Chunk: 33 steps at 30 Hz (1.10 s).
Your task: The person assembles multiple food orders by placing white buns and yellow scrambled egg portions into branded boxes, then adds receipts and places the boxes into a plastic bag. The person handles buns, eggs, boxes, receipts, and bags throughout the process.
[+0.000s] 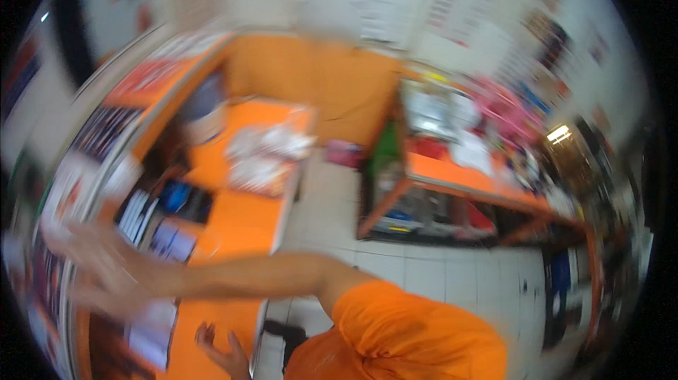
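Note:
My right arm, in an orange sleeve, stretches across to the left. My right hand (113, 270) is over the edge of the long display counter (134, 143), smeared by motion, so its fingers and anything in them cannot be made out. My left hand (224, 353) is low in the view, above the orange desk top (236, 224). Its fingers are apart and nothing shows in them. Between the hands lies a pale sheet or booklet (152, 334). A similar pale, bluish item (173, 239) lies beyond my right forearm, next to a dark and blue object (185, 200).
Clear plastic packages (265, 157) lie farther along the desk, near a greyish bucket-like container (205, 115). Across the tiled floor (424, 274) stands an orange table (459, 175) heaped with papers and a pink basket-like thing (505, 108). A purple-pink box (344, 152) sits on the floor.

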Tool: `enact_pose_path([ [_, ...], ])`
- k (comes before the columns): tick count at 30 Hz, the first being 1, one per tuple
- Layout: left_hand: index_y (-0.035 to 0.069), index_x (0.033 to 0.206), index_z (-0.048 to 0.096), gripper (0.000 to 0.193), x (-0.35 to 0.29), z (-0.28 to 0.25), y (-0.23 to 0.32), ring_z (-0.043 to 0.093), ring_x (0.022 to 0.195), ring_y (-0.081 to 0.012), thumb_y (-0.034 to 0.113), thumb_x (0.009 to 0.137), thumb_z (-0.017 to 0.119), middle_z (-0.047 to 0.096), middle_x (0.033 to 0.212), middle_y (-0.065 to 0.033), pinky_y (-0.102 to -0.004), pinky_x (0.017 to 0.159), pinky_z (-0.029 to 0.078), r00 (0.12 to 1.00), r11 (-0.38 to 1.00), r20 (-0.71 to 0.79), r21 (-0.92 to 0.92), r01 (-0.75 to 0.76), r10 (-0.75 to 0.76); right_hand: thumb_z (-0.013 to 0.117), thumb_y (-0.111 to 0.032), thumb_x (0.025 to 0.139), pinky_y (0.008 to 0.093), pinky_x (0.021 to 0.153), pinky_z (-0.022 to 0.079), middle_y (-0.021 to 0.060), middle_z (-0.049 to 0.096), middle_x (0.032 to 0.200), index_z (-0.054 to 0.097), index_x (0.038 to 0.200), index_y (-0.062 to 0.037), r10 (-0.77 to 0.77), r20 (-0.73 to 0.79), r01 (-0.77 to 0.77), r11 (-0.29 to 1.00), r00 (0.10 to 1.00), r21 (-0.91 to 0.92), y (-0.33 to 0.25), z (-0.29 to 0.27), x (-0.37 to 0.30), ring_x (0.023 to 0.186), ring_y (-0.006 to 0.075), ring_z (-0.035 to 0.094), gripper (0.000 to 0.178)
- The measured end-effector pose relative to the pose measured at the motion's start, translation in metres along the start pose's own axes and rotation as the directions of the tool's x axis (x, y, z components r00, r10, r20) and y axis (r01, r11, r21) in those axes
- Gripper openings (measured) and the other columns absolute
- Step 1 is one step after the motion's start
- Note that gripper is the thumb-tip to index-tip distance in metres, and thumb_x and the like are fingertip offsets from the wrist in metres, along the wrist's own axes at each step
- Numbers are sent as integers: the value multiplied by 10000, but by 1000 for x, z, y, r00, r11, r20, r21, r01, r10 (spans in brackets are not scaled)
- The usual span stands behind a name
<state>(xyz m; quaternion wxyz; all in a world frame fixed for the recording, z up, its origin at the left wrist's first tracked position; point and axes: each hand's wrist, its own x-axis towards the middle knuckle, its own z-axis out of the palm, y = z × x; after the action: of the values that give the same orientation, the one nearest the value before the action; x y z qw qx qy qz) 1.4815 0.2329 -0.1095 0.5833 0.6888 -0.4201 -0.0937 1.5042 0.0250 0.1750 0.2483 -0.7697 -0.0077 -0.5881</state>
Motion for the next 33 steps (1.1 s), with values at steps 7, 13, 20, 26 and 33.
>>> enact_pose_path([
  [7,-8,1252,513,599,-98,268,175,643,1019,-317,180,806,864,632,1141,-177,-408,905,505,413,701,569,-623,-348,711,736,-395,901,393,1271,25,211,-68,1711,-57,1631,-14,517,-658,-638,767,547,72,-144,-375,-290,1586,309,-38,1144],
  [13,82,715,456,356,-326,430,308,534,488,-321,25,791,799,539,628,-107,-415,442,405,24,514,525,-822,-245,851,578,-469,991,582,1249,79,129,-44,1730,-111,1649,-262,169,-986,-537,833,15,134,-324,-605,-430,1591,323,18,975],
  [20,72,668,424,349,-457,562,432,491,502,-330,-61,782,726,436,604,-120,-421,456,383,-159,515,509,-857,-7,846,540,-399,1034,622,1237,159,165,57,1717,-21,1649,-227,-83,-995,-247,967,-60,-66,-415,-794,-497,1578,364,75,850],
  [26,33,716,525,256,-538,716,525,563,552,-235,7,802,764,546,666,-117,-351,512,438,-390,759,667,-633,152,635,565,-136,1041,426,1027,520,217,487,1456,388,1473,23,13,-996,-442,896,-84,49,-436,-986,-552,1247,290,584,492],
  [33,34,839,643,131,-661,923,685,655,799,-339,110,910,722,639,827,-145,-389,716,524,-521,749,580,-634,193,626,506,-24,1041,306,785,558,73,680,923,629,1264,29,117,-982,-868,461,-147,185,-543,-1240,-649,843,147,667,261],
])
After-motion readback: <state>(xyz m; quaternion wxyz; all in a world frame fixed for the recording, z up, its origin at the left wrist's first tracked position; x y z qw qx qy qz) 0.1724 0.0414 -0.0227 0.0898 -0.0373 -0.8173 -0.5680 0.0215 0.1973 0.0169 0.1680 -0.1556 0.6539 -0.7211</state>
